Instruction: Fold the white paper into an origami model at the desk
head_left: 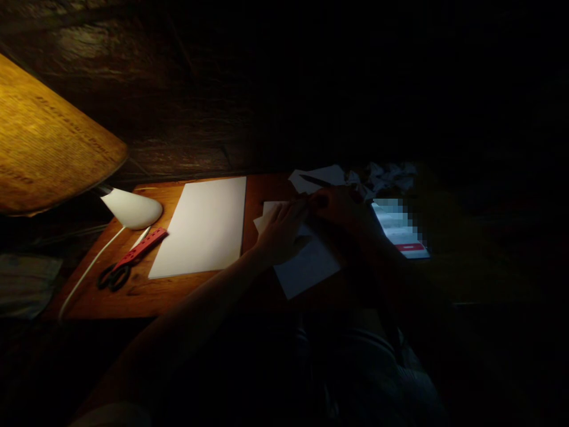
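Our left hand (282, 232) lies open on floppy, featherlight paper (307, 267), best taken by its edge; our right hand's (338, 207) grip is lost in shadow!

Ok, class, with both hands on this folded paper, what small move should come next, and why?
Probably press along the fold with the right hand, because the left hand already holds the white paper flat on the wooden desk and the two hands meet at its upper edge.

a white sheet (198, 228) lies between the left hand (282, 232) and the scissors (114, 275).
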`<action>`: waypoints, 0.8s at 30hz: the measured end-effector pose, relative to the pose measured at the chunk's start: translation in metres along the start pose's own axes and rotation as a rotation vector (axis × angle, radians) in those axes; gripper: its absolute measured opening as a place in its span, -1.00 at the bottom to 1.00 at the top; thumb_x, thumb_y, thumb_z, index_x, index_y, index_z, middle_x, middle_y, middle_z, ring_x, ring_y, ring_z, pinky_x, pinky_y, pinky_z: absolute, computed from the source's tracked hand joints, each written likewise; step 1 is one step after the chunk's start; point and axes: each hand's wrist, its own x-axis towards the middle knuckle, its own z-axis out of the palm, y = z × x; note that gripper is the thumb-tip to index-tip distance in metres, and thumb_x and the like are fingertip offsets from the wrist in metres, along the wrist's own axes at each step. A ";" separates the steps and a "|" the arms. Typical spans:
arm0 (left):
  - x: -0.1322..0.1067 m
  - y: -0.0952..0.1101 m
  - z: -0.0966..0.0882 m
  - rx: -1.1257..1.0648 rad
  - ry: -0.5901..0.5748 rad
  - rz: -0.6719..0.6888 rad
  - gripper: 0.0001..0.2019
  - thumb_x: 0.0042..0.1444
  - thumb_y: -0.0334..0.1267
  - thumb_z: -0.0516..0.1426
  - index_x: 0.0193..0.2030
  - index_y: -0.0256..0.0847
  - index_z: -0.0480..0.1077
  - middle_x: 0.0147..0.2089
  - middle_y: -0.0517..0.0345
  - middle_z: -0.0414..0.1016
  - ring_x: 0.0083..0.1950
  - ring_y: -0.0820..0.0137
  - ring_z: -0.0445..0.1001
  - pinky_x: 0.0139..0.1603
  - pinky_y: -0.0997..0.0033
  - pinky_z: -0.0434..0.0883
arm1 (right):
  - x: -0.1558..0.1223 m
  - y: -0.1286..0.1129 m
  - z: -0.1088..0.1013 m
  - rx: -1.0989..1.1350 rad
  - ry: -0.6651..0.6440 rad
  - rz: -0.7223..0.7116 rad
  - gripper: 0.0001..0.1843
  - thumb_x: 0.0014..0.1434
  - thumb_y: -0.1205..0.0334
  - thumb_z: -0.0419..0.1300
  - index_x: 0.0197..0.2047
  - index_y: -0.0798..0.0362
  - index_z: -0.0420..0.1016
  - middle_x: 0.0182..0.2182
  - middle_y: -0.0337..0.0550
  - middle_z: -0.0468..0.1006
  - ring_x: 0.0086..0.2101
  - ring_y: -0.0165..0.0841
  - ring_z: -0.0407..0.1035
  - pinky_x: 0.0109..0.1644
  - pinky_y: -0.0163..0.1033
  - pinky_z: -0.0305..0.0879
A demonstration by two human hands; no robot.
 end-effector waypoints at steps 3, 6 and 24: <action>-0.001 -0.003 0.005 0.046 -0.062 0.004 -0.30 0.41 -0.04 0.16 0.56 -0.34 0.15 0.64 -0.36 0.12 0.67 -0.12 0.06 0.64 -0.25 0.06 | 0.000 0.004 0.001 -0.011 -0.029 -0.043 -0.78 0.08 0.30 0.38 -0.15 0.06 0.72 -0.24 -0.05 0.75 -0.26 -0.20 0.58 -0.12 -0.15 0.45; -0.002 -0.007 0.006 0.064 -0.072 0.009 -0.32 0.43 -0.01 0.13 0.55 -0.34 0.18 0.63 -0.37 0.13 0.67 -0.11 0.08 0.64 -0.23 0.08 | 0.002 0.011 -0.001 -0.001 -0.077 -0.077 -0.64 0.02 0.24 0.45 -0.07 0.08 0.71 -0.17 -0.02 0.75 -0.21 -0.16 0.59 -0.10 -0.14 0.45; -0.004 -0.016 0.010 0.085 -0.099 0.025 -0.22 0.45 0.09 0.08 0.60 -0.41 0.05 0.67 -0.45 0.00 0.71 -0.15 -0.04 0.64 -0.25 0.03 | -0.001 0.015 -0.008 -0.044 -0.247 -0.086 -0.22 -0.15 0.19 0.60 0.18 0.03 0.60 0.08 0.08 0.66 0.01 0.01 0.56 0.12 0.07 0.48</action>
